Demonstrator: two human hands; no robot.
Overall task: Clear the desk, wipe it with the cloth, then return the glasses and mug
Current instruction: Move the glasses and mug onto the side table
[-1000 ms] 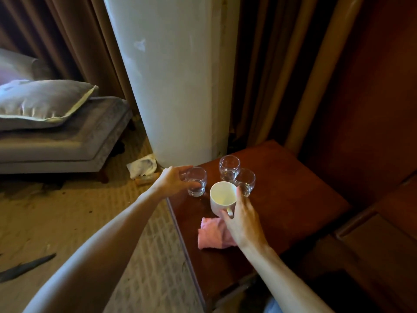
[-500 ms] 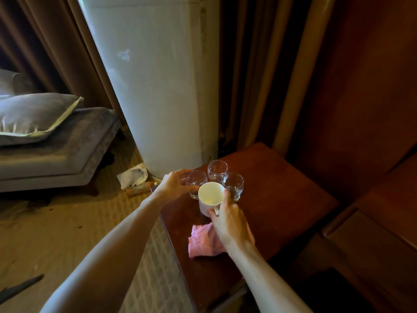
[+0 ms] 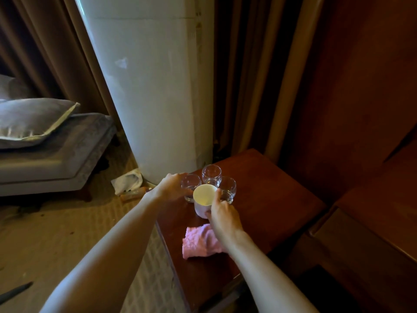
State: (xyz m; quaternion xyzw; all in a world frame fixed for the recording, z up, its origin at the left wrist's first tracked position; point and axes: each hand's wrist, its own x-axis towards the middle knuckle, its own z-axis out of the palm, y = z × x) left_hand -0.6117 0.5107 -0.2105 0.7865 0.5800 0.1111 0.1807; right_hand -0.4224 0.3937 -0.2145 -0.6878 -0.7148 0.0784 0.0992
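On the dark wooden desk (image 3: 270, 199) stand three clear glasses and a white mug (image 3: 203, 197), grouped near its far left corner. My left hand (image 3: 170, 185) wraps the left glass (image 3: 190, 182). My right hand (image 3: 222, 213) grips the mug by its handle side, thumb on the rim. The back glass (image 3: 211, 173) and the right glass (image 3: 226, 188) stand free, touching the group. A crumpled pink cloth (image 3: 200, 242) lies on the desk just under my right wrist, partly hidden by it.
A wide white pillar (image 3: 153, 98) rises right behind the desk's left corner, with brown curtains (image 3: 248, 75) beside it. A grey upholstered bench (image 3: 56, 159) with a cushion stands at left. Crumpled paper (image 3: 127, 180) lies on the carpet by the pillar. Wooden furniture (image 3: 361, 233) adjoins the desk's right side.
My view has tilted up and shifted. My right hand has slid from the mug's handle up along its side to the rim. My left hand stays on the left glass.
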